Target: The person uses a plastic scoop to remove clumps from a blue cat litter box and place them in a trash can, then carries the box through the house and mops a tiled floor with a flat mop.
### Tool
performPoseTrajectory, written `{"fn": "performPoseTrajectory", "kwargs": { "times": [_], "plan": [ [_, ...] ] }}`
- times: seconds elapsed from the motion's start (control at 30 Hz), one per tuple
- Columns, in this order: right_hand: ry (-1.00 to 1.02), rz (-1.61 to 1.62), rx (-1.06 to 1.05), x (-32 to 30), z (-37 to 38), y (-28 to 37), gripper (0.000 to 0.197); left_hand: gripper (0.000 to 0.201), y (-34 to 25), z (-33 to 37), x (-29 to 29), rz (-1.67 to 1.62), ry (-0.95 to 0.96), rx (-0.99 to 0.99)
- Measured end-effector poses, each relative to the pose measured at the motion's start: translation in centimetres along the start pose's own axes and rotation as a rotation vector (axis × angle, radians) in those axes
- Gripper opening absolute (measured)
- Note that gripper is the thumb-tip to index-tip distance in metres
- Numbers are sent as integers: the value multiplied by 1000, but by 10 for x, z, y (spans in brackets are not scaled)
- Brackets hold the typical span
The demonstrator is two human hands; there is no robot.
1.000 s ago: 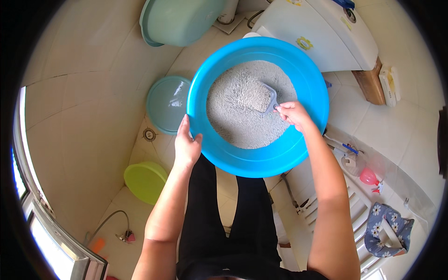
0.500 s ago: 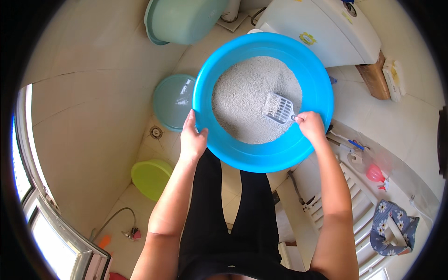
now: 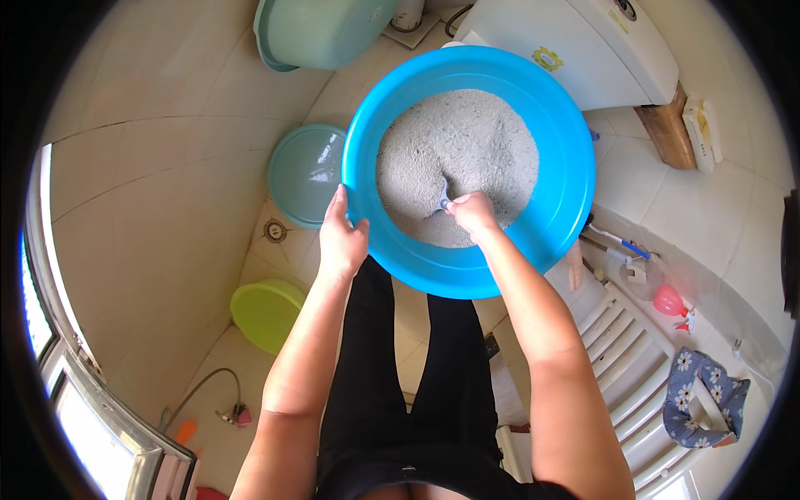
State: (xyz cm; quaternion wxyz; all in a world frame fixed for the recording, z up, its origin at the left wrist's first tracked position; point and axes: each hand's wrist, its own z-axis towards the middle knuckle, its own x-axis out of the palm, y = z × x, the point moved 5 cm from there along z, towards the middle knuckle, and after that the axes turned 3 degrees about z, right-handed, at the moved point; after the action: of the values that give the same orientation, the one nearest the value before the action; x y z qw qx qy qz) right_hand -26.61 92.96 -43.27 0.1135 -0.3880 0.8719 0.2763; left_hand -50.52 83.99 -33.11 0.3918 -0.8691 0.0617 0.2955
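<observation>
A window frame [image 3: 104,421] stands at far left, with a shower hose [image 3: 236,387] curving near the floor. A lime-green basin [image 3: 265,312] sits beside the wall, and past it a round teal basin [image 3: 304,179] near a floor drain [image 3: 275,231]. The person's left hand [image 3: 342,242] braces against the left outer rim of a wide blue basin [image 3: 433,271], its fingers extended and the thumb parted from them; whether any fingertip hooks beneath the rim cannot be told. Pale grey granules [image 3: 467,125] cover the basin's floor. Inside it, left of centre and toward the near side, a grey scoop [image 3: 443,200] stands tilted, its blade mostly buried. The right hand [image 3: 473,215] closes around the scoop's handle, fingers curled tight, forearm crossing the near rim. Farther right are a white tank [image 3: 600,50] with a flower sticker, a white slatted rack [image 3: 633,354], a pink bottle [image 3: 669,300] and a daisy-patterned cloth [image 3: 700,375].
</observation>
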Motion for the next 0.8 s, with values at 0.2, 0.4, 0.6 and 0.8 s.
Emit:
{"fn": "performPoseTrajectory", "kwargs": {
  "times": [0.2, 0.4, 0.6, 0.8],
  "plan": [
    [348, 594, 193, -22, -30, -28, 21, 64, 12, 1, 0, -58, 38, -55],
    [433, 979, 229, -27, -43, -37, 21, 63, 7, 2, 4, -25, 38, -42],
    [607, 1143, 405, -15, -72, -46, 24, 65, 8, 3, 2, 3, -1, 32],
    [209, -245, 222, -65, -81, -39, 27, 64, 7, 2, 0, -61, 41, -20]
  ]
}}
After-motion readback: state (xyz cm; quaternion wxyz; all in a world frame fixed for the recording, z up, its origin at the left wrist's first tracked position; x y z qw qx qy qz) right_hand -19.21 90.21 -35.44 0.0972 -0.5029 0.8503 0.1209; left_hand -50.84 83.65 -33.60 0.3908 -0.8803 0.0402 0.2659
